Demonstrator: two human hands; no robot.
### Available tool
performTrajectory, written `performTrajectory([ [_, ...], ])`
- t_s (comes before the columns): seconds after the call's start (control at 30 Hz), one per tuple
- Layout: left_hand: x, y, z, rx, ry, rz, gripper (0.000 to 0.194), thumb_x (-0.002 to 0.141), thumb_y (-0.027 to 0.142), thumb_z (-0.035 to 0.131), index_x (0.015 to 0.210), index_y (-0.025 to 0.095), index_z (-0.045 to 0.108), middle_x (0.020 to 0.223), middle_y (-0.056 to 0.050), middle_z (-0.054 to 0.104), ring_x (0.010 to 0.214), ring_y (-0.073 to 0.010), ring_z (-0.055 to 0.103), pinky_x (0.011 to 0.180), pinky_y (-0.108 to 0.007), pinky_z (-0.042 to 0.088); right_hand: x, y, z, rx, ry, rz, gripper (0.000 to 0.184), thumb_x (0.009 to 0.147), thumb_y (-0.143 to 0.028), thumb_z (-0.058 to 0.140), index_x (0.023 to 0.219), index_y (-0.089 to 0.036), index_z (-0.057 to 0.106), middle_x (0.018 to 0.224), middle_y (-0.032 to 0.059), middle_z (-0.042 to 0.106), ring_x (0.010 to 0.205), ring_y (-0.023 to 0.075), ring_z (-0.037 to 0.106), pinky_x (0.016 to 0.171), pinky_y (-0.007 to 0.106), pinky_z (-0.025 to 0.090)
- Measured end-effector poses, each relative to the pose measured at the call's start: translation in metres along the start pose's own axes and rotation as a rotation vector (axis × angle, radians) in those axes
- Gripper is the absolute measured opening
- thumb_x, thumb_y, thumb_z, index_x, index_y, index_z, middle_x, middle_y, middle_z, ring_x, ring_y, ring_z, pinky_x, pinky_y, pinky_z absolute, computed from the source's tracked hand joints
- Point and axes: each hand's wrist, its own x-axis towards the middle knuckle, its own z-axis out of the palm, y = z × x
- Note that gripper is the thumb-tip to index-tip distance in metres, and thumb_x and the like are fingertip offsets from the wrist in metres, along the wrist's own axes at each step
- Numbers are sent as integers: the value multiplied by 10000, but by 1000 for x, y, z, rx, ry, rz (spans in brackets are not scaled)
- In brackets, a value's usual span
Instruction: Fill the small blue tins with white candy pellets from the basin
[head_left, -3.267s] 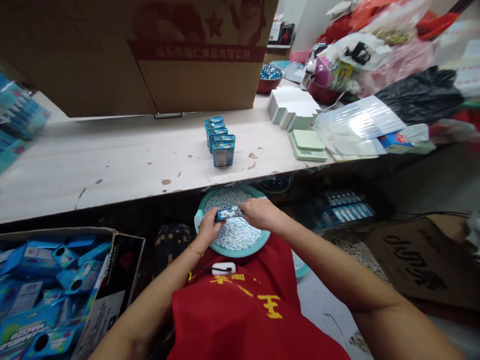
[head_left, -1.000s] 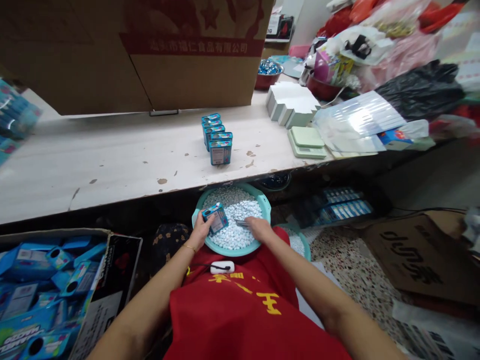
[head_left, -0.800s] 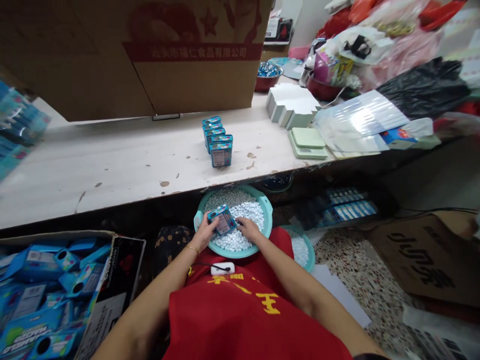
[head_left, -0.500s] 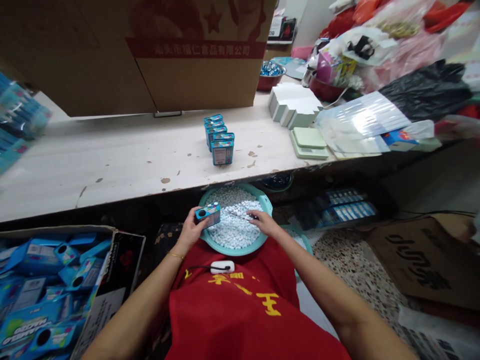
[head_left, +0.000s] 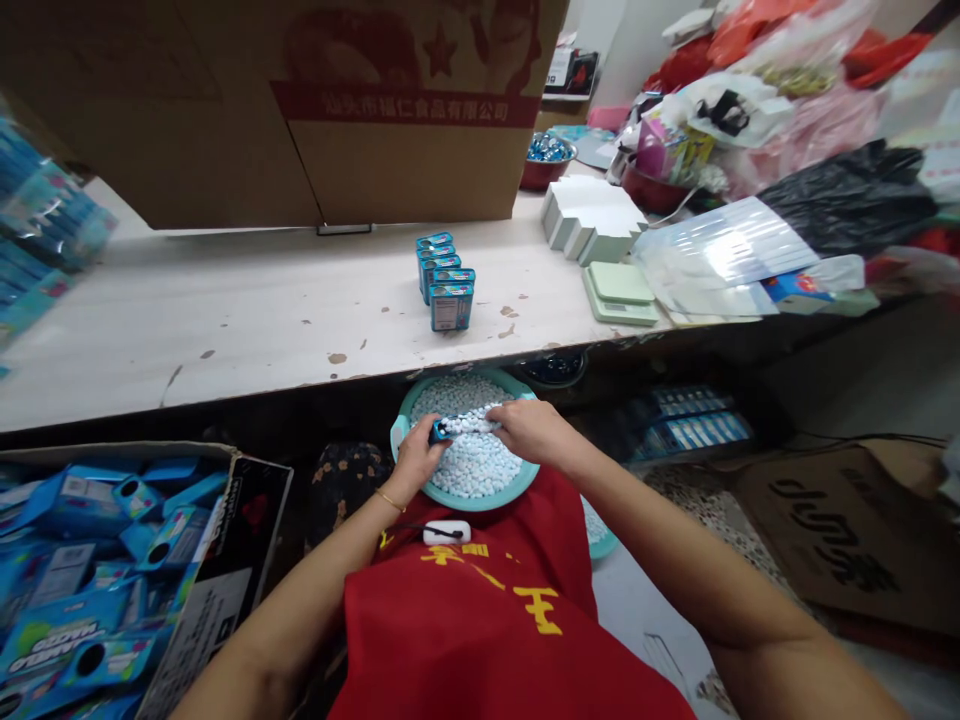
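Observation:
A turquoise basin (head_left: 512, 487) full of small white candies (head_left: 478, 468) rests at my lap. Over it, my left hand (head_left: 418, 458) is closed around a small blue box (head_left: 438, 431), mostly hidden by the fingers and tilted to the right. My right hand (head_left: 527, 428) grips what looks like a scoop, heaped with white candies (head_left: 471, 421). The heap meets the box's right end. The fingers and the candies cover most of the scoop.
Several small blue boxes (head_left: 451, 306) stand in a row on the white table (head_left: 330, 320). A large carton (head_left: 405, 170) is behind them. To the right are stacked white cards (head_left: 592, 212) and a pale green scale (head_left: 619, 292). A carton of blue packages (head_left: 97, 560) sits lower left.
My left hand has turned the blue box from upright to facing right. My right hand has lifted the scoop from the basin, loaded with candies, and brought it to the box.

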Motion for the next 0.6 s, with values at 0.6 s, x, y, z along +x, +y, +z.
performTrajectory([
  [0.6,-7,-28,0,-407,99,4,361,675,277,669,999,200,530,937,-27,581,876,-175,556,828,-313,427,-20,9,-9,-131,9,74,302,875,-211,344,1079,-247,565,966,47,640,812,190,624,606,265,412],
])
